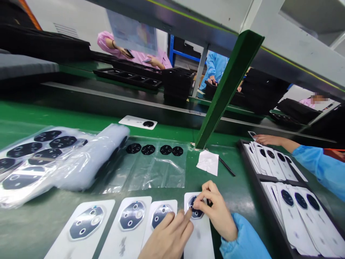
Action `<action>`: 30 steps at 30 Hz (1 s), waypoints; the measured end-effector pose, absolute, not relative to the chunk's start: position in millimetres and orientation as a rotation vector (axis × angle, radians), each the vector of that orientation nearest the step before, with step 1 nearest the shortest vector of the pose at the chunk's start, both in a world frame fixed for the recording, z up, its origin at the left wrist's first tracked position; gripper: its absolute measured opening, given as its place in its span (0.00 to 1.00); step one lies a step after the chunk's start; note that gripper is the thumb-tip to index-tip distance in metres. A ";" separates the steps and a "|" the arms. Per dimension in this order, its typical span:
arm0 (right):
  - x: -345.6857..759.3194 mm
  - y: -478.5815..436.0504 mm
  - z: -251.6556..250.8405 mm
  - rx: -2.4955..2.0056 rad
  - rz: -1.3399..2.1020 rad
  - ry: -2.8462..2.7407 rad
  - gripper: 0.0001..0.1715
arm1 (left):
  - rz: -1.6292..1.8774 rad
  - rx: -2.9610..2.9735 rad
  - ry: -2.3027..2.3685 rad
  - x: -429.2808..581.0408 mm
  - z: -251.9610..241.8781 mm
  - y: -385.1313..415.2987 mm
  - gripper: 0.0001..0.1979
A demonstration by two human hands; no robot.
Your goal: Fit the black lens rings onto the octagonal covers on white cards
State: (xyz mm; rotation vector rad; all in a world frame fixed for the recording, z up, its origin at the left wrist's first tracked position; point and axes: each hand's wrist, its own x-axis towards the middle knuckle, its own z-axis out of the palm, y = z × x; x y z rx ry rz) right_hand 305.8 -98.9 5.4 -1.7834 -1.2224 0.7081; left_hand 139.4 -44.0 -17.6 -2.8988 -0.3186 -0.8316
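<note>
A white phone back panel (198, 233) lies in front of me, with a dark round camera plate (198, 214) near its top. My left hand (169, 233) rests over the panel's left edge, its fingers stretched toward the plate. Right at the plate, my right hand (215, 210) has its thumb and index finger pinched together; whatever is between them is too small or hidden to name. To the left lie more white panels, an outer one (86, 223), a middle one (128, 223) and one partly under my left hand (160, 212), each with a shiny film-covered plate.
A clear plastic sheet (159, 176) carries several black plates, beside a bulky plastic bag (78, 162) of plates. Farther back lies another panel (137, 122). White paper (208, 162) and a black stick (226, 166) lie near a green post (229, 90). A co-worker's hand (266, 139) reaches a black tray (265, 178) of panels.
</note>
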 end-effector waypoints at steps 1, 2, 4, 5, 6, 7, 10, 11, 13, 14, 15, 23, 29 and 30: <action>304.3 -97.3 4.8 -1.810 0.666 -1.246 0.09 | -0.824 -2.898 -0.325 139.2 -17.8 -44.0 0.14; 302.7 -96.2 3.8 -1.831 0.635 -1.258 0.10 | -0.814 -2.897 -0.330 139.0 -17.9 -44.0 0.14; 298.9 -95.5 1.3 -1.848 0.591 -1.275 0.11 | -0.804 -2.891 -0.336 138.7 -17.5 -44.2 0.13; 296.8 -95.8 0.0 -1.846 0.571 -1.286 0.11 | -0.794 -2.891 -0.339 138.6 -16.9 -44.4 0.13; 294.9 -96.3 -1.2 -1.840 0.552 -1.303 0.12 | -0.789 -2.890 -0.337 138.4 -15.9 -44.8 0.12; 293.1 -96.8 -2.3 -1.833 0.534 -1.327 0.12 | -0.779 -2.890 -0.340 138.3 -14.7 -45.3 0.12; 289.9 -97.6 -3.8 -1.819 0.468 -1.421 0.13 | -0.707 -2.893 -0.372 137.8 -10.3 -47.1 0.11; 289.7 -97.3 -3.6 -1.814 0.448 -1.448 0.14 | -0.683 -2.894 -0.383 137.6 -9.4 -47.6 0.11; 290.6 -96.1 -2.2 -1.806 0.434 -1.469 0.14 | -0.651 -2.899 -0.398 137.1 -9.0 -48.0 0.10; 291.3 -95.5 -1.2 -1.803 0.432 -1.460 0.14 | -0.649 -2.901 -0.398 136.9 -9.5 -48.1 0.10; 292.0 -95.0 0.1 -1.803 0.426 -1.441 0.14 | -0.652 -2.901 -0.399 136.6 -10.2 -48.1 0.10; 289.2 -96.9 2.3 -1.804 0.334 -1.485 0.13 | -0.667 -2.897 -0.390 135.4 -9.9 -49.5 0.11; 294.9 -94.5 1.2 -1.843 0.460 -1.372 0.13 | -0.676 -2.915 -0.386 135.6 -11.0 -48.6 0.10; 295.1 -94.6 1.3 -1.848 0.439 -1.354 0.13 | -0.664 -2.918 -0.388 135.5 -11.1 -48.7 0.10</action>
